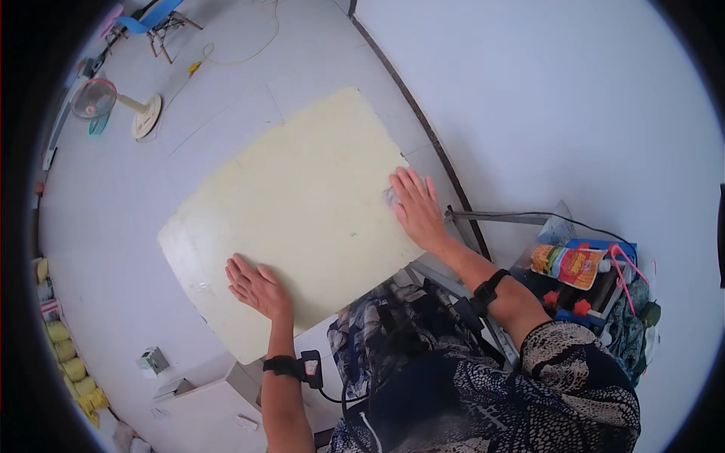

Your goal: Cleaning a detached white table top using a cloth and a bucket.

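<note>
A pale yellow tabletop [300, 187] with rounded corners lies in front of me. Near its left side, my left hand [257, 286] rests palm down on the surface with nothing in it. My right hand [418, 209] is at the right edge, its palm pressing a small grey cloth [390, 196] against the top. Most of that cloth is hidden under the palm and fingers. Small dark marks show on the surface, and a shiny patch [199, 286] lies by the left edge. Black straps with small devices are around both my forearms.
Against the white wall at right, a metal-framed stand holds an orange pouch [569, 266] and a pink hanger [626, 272]. A fan [146, 116], its cord and a blue chair [148, 20] are on the floor at upper left. Yellow bundles [65, 350] line the left side.
</note>
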`<act>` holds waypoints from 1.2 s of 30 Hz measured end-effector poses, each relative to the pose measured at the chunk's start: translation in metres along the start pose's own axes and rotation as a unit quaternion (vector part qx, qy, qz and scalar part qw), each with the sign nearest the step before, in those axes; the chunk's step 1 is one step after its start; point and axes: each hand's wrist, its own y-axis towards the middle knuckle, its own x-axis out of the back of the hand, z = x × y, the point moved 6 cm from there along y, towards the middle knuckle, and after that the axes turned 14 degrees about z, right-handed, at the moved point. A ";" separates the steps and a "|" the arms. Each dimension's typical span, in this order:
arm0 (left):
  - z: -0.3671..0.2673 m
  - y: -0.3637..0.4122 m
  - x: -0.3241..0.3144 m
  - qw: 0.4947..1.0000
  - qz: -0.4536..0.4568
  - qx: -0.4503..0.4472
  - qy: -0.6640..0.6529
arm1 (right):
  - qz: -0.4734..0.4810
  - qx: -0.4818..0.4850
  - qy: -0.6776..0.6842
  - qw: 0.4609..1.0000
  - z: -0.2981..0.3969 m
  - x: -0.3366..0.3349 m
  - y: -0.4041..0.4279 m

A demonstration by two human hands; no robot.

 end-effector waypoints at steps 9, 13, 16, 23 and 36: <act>0.001 -0.004 0.006 1.000 0.016 0.016 0.003 | -0.146 0.069 -0.024 0.987 -0.002 -0.001 0.176; -0.001 -0.006 0.008 1.000 0.012 0.020 0.014 | -0.162 0.080 -0.027 0.983 -0.001 0.001 0.226; -0.013 -0.003 0.011 1.000 0.012 -0.001 0.002 | -0.181 0.064 -0.032 0.981 -0.013 0.008 0.226; 0.002 0.004 0.009 1.000 -0.015 -0.002 0.007 | -0.024 0.095 -0.020 0.995 0.025 -0.012 0.091; 0.000 0.002 0.003 1.000 -0.008 0.017 -0.007 | -0.042 0.139 -0.013 0.989 0.049 -0.008 0.096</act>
